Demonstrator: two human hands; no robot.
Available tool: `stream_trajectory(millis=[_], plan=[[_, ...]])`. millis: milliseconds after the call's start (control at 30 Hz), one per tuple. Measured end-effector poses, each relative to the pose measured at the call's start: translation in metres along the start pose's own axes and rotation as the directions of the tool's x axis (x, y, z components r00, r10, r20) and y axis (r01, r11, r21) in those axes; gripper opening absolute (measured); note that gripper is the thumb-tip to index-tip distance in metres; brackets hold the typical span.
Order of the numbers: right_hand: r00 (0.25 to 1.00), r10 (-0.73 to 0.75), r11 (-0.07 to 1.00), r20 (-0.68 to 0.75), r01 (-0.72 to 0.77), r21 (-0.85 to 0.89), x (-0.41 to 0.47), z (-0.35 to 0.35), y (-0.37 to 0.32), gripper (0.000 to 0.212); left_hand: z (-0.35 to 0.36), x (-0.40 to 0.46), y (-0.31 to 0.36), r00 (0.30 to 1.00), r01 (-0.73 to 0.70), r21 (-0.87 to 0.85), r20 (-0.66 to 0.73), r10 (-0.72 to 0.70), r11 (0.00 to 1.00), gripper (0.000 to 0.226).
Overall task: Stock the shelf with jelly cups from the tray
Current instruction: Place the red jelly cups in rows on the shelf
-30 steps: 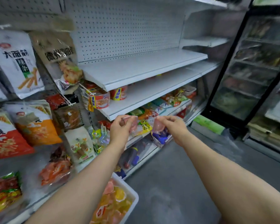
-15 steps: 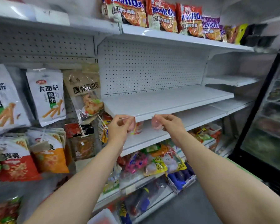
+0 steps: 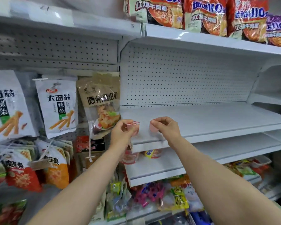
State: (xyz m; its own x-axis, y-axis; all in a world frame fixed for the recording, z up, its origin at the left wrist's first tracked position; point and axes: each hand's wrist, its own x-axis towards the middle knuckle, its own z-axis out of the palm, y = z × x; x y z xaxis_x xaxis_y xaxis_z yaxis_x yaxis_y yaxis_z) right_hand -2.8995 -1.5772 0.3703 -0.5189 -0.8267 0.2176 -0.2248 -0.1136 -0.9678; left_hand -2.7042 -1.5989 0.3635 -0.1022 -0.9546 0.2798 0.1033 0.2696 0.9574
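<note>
Small pink plastic jelly cups (image 3: 135, 127) feel light; your left hand (image 3: 122, 134) and right hand (image 3: 166, 129) fingers pinch one each by the rim over the white shelf's (image 3: 201, 120) front-left corner.

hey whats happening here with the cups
A person is stocking a store shelf with jelly cups. The left hand holds one pink jelly cup and the right hand holds another pink cup, both raised over the front left part of a bare white shelf. Neither cup is set down yet. Snack bags hang to the left, and noodle packs sit on the shelf above.
</note>
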Motion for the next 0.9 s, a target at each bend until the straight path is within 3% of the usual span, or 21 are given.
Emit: stream_trajectory(millis=[433, 700, 900], plan=[[0.945, -0.033, 0.997, 0.325, 0.054, -0.055, 0.166, 0.067, 0.039, 0.017, 0.037, 0.090, -0.035, 0.976, 0.080, 0.009, -0.203, -0.076, 0.997, 0.051], [0.903, -0.115, 0.972, 0.415, 0.189, -0.142, 0.216, 0.110, 0.041, 0.021, 0.036, 0.114, -0.048, 0.967, 0.062, -0.005, -0.246, -0.061, 0.998, 0.049], [0.908, -0.068, 0.974, 0.413, 0.150, -0.171, 0.229, 0.129, 0.040, 0.029, 0.033, 0.116, -0.053, 0.944, 0.078, 0.003, -0.322, -0.073, 0.997, 0.050]])
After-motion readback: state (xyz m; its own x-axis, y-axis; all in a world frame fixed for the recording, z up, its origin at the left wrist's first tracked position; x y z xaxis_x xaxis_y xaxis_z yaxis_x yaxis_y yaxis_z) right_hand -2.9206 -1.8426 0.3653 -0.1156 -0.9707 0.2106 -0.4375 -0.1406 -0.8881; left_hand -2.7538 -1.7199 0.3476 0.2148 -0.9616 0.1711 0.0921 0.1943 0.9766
